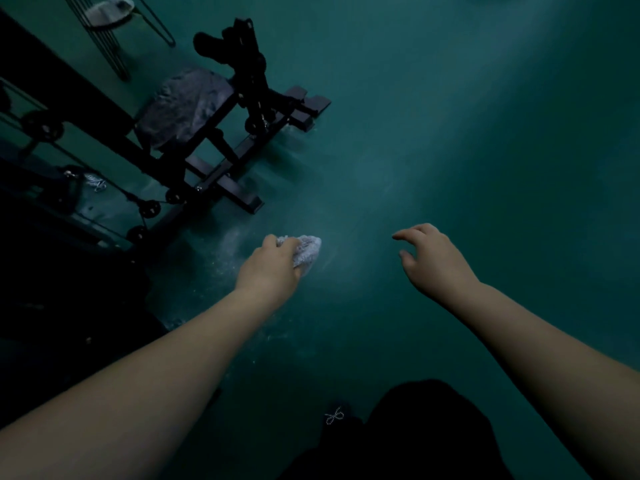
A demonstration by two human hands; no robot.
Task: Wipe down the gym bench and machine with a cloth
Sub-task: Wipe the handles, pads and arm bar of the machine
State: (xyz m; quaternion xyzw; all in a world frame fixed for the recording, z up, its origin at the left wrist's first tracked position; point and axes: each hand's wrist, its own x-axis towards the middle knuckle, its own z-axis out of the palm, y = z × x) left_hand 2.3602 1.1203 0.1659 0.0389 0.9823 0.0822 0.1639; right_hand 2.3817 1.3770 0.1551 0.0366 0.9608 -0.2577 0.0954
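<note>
Two bare hands are reaching out ahead of me over the green floor (485, 133). My left hand (268, 268) is gripping the cloth (306, 249), a pale bunched wad, with my fingers curled round it and most of the fabric poking out toward one o'clock of my knuckles. My right hand (434, 259) is holding nothing; its fingers are hanging loosely bent and slightly apart, off at three o'clock from the cloth and well clear of it.

I am looking down at the machine (249, 81), a dark frame sitting at about eleven o'clock from my left hand, well apart from it. The bench seat (183, 109) is tucked inside that frame, grey and mottled, and cables with small pulleys (149, 209) are running along the floor at nine to ten o'clock.

Neither hand is touching the equipment. The light is dim, so I cannot say whether any pad or bar is already wiped; the seat may be dusty or merely textured. A faint pale smear on the floor by the cloth looks like dust or scuffing. Judging from this, I am carrying the cloth toward the gear, and wiping of both bench and machine seems to be ahead of me.
</note>
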